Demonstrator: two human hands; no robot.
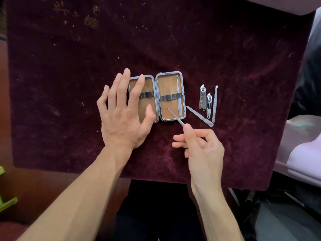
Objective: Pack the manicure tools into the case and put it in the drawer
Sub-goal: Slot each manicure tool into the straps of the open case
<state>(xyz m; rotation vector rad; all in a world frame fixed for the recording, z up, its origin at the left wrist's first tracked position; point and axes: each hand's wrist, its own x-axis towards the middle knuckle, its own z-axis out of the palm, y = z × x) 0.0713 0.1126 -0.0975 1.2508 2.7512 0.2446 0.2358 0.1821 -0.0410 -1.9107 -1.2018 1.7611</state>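
Mid-frame, the open case [169,84] lies on the worktop [69,84], your left hand [123,115] spread open over its left half, your right hand [199,146] pinching a thin probe [175,117] above the right half; steady the case and steer the tip straight under the elastic strap [171,97].

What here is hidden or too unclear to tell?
Head view:
- Left half of the case: mostly covered by the left hand, hiding any tool beneath.
- Rear end of the thin tool: buried in the right hand.
- Markings on the clipper nearest the case: too small to read.
- Green object: cut off by the left edge.
- Drawer: not in view.
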